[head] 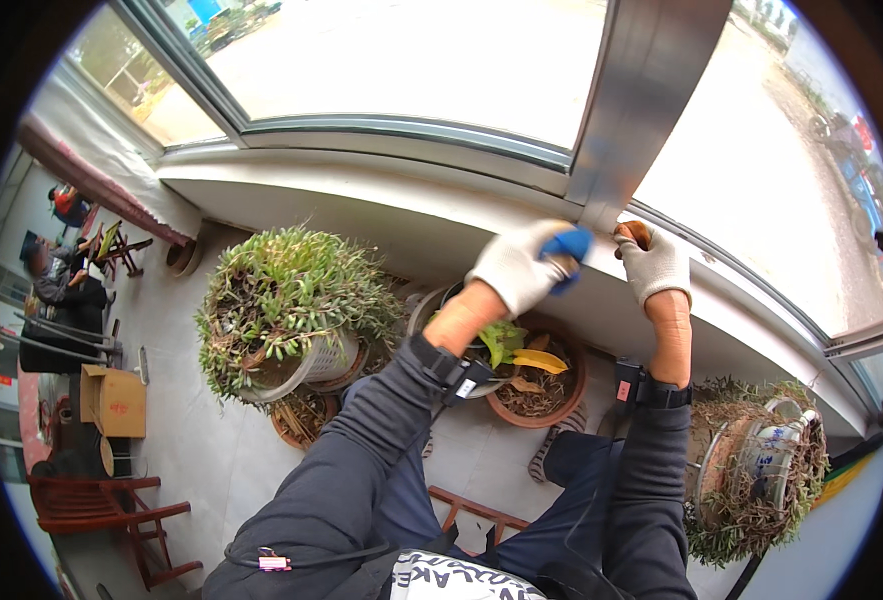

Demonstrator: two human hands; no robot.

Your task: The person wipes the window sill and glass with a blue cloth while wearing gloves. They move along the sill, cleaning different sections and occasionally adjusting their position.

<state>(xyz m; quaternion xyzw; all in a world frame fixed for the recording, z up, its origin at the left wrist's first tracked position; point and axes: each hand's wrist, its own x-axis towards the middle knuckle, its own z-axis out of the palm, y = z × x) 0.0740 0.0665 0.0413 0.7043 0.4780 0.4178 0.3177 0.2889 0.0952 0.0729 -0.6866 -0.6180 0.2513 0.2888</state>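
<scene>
My left hand (520, 266), in a white knit glove, grips a blue item (567, 251) just over the window sill. Both are blurred, so I cannot tell what the item is. Close by on the right, my right hand (656, 262) wears a matching glove and rests by the sill, near the foot of the metal window post (629, 127). Its fingers are curled, with brown-orange at the tips; whether they hold something is hidden. Below the hands, the white window sill (381, 184) runs along the glass.
A terracotta pot (535, 409) with a yellowing leaf stands below my arms. To the left spreads a succulent (299, 292) in a white pot; another potted plant (764, 465) is at right. A wooden chair (111, 506), a cardboard box (113, 401) and seated people (66, 274) are at far left.
</scene>
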